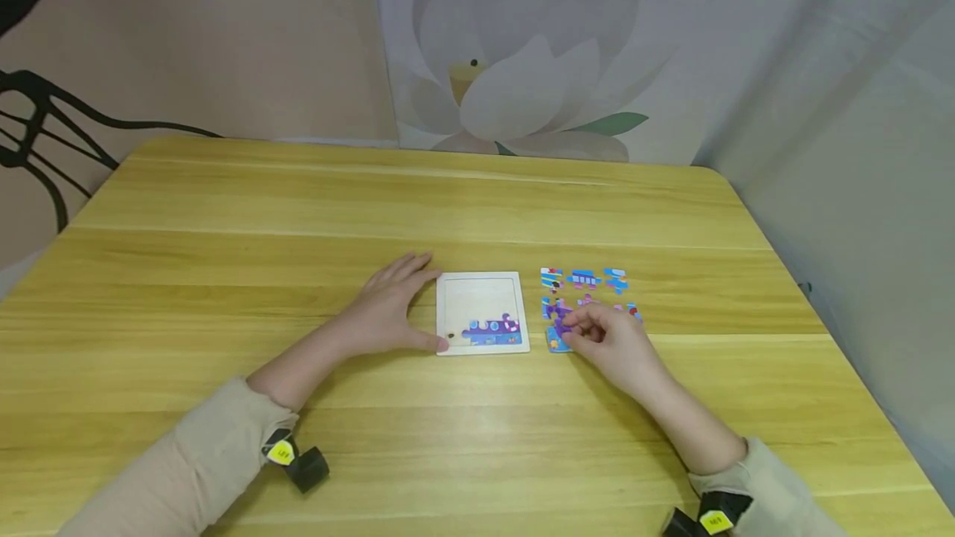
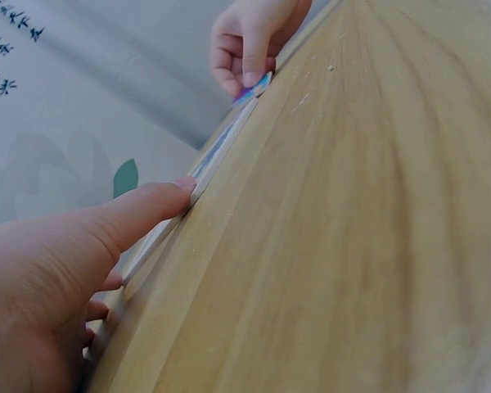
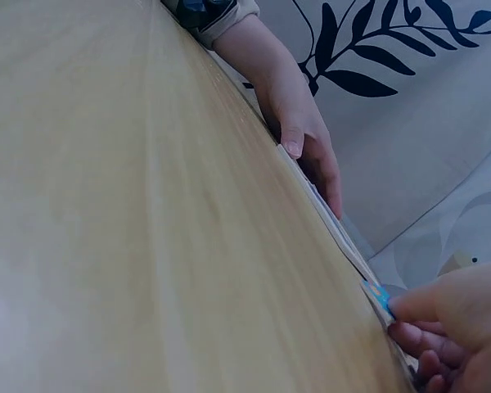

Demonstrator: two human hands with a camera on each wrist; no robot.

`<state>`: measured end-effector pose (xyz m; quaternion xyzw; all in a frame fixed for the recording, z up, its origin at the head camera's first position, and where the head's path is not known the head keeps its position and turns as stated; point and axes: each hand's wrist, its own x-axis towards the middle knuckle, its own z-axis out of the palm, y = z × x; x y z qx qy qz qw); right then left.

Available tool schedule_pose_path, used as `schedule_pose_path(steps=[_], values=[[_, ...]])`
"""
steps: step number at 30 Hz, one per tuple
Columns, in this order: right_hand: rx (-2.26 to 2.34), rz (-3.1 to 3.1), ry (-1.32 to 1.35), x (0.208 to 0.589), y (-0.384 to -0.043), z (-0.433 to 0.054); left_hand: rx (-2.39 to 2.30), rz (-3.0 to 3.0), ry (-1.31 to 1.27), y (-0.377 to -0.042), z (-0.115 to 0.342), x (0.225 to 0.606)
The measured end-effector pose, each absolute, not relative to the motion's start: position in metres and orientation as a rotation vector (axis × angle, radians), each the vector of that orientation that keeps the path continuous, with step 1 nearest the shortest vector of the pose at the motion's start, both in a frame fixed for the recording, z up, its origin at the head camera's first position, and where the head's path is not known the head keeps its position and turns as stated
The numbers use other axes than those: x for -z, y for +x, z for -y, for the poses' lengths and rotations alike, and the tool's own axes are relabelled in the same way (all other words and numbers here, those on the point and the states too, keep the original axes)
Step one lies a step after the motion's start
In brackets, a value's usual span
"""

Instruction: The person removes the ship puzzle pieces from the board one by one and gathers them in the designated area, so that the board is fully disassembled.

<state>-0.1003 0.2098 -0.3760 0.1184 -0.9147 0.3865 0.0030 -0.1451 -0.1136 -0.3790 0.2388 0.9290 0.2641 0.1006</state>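
Observation:
A white-rimmed puzzle tray (image 1: 482, 276) lies flat on the table, with several joined purple and blue puzzle pieces (image 1: 492, 333) along its lower right. My left hand (image 1: 388, 305) rests at the tray's left side with spread fingers; its thumb (image 2: 159, 199) touches the near left corner. To the right of the tray, my right hand (image 1: 615, 346) pinches a blue and purple puzzle piece (image 1: 556, 341) between thumb and fingers. The left wrist view shows this piece (image 2: 254, 90) tilted, one edge raised. My right hand partly covers the loose pieces around it.
Loose puzzle pieces (image 1: 584, 278) lie in rows right of the tray. The wooden table (image 1: 477, 437) reaches back to a wall covering with a flower print (image 1: 537, 48). A black metal frame (image 1: 45, 106) stands beyond the table's far left corner.

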Motion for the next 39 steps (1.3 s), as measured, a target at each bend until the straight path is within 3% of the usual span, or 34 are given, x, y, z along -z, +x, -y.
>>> schedule_pose_path(steps=[27,39], values=[[-1.071,2.850,0.397,0.375,-0.098,-0.204,-0.783,-2.745,0.704,-0.145,0.113,0.378],[-1.127,2.785,0.537,0.372,-0.099,-0.181,-0.794,-2.741,0.704,-0.146,0.114,0.380]])
